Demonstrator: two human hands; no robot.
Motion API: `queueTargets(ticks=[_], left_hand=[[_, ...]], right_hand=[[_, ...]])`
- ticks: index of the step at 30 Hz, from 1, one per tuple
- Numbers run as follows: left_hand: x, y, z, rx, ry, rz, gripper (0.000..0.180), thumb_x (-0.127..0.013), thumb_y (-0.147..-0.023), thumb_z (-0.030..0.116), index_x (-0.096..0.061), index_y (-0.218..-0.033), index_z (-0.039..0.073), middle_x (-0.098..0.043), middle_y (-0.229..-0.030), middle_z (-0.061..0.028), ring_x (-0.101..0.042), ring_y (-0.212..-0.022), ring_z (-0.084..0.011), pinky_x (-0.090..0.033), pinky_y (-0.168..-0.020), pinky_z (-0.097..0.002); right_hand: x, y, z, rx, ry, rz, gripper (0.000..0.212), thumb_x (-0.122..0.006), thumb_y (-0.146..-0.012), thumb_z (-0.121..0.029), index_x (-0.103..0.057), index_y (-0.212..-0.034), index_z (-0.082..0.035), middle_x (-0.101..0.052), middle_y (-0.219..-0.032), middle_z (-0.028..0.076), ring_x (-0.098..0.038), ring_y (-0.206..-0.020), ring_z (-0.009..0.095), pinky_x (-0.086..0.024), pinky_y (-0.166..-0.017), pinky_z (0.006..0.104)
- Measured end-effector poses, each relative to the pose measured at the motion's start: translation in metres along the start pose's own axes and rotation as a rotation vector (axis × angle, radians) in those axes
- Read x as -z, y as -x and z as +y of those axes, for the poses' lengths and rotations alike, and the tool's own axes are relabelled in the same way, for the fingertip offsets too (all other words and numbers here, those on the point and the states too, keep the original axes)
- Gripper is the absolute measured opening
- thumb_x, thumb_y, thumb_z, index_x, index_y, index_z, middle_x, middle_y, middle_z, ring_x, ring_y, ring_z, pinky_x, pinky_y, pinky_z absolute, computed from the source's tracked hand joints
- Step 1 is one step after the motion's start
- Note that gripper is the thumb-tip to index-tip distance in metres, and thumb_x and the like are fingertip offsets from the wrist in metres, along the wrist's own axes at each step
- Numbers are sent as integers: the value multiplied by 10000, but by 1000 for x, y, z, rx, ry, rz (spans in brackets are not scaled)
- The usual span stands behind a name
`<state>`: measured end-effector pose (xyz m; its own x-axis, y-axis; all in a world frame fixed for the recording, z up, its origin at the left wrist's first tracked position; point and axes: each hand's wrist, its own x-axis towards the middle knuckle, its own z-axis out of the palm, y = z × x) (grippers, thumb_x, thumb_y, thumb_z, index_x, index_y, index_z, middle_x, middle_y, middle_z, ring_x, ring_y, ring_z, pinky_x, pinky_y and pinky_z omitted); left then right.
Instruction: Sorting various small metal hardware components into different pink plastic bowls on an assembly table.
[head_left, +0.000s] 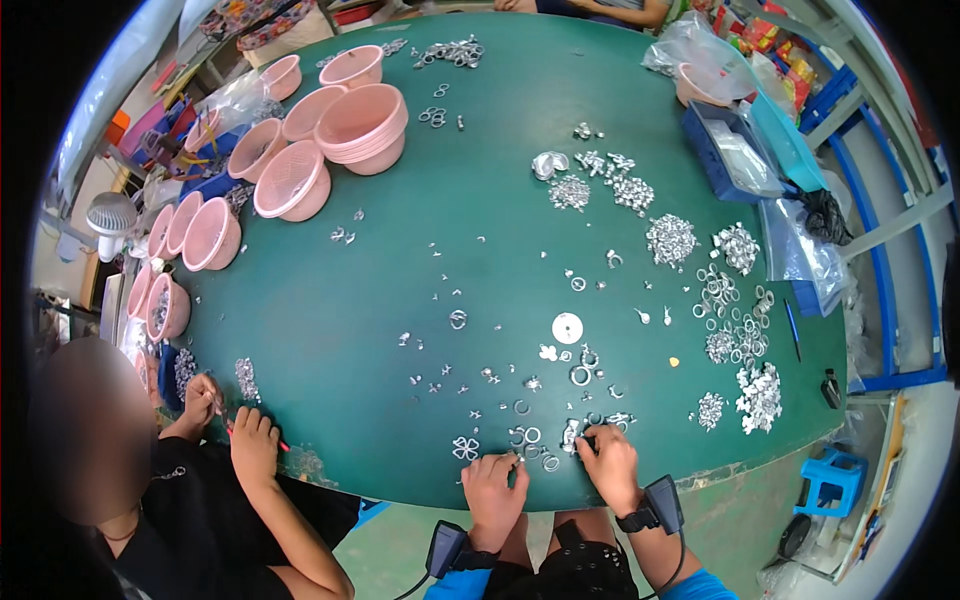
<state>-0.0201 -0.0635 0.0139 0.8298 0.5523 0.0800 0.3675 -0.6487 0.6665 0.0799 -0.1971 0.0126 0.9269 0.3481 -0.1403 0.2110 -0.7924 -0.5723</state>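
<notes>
In the head view, a green tabletop [360, 295] spreads wide, its near edge worn. Silver jewellery pieces [569, 436] lie loose between the left hand [495, 492] at six o'clock and the right hand [610, 466] at five — whether either grip is parted or closed, I cannot tell. Pink baskets [368, 158] crowd ten o'clock; a blue stool [830, 482] stands on the floor [745, 525] at four.

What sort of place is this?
Probably a workshop for metal jewellery or trinkets: separate heaps of small silvery parts lie on a big green table, with pink tubs grouped on its left side.
</notes>
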Motion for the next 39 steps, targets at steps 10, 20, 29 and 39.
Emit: queueTargets(ticks=[10,20,29,39], left_hand=[[16,-3,-27,99,-79,103,132,-598,-643,90,-570,-772,80,-526,-730,-30,-478,-688,-220,-332,-618,-337],[15,-11,-28,-5,-139,47,203,-589,-664,122,-564,-856,66,-514,-910,-57,-465,-857,-241,-327,-742,-354],[21,-37,-36,137,-85,132,214,-611,-677,142,-554,-865,58,-512,-877,-77,-471,-823,-251,-332,-717,-349],[23,-45,-43,217,271,126,78,-563,-707,59,-514,-758,26,-505,-836,-83,-496,-735,-217,-388,-648,-328]], right_hand=[[29,-12,-6,-404,-1691,-360,104,-422,-767,40,-454,-838,-29,-457,-654,34,-457,-615,124,-372,-551,220],[-27,-15,-46,157,-400,-377,124,-585,-726,-88,-552,-839,-48,-478,-596,29,-420,-479,79,-343,-449,207],[-25,-39,-86,196,-354,-227,93,-583,-720,-76,-575,-796,-24,-459,-525,41,-421,-453,103,-346,-435,239],[-53,-75,-97,328,-33,78,114,-594,-689,-152,-557,-739,-57,-534,-689,87,-533,-617,268,-438,-547,347]])
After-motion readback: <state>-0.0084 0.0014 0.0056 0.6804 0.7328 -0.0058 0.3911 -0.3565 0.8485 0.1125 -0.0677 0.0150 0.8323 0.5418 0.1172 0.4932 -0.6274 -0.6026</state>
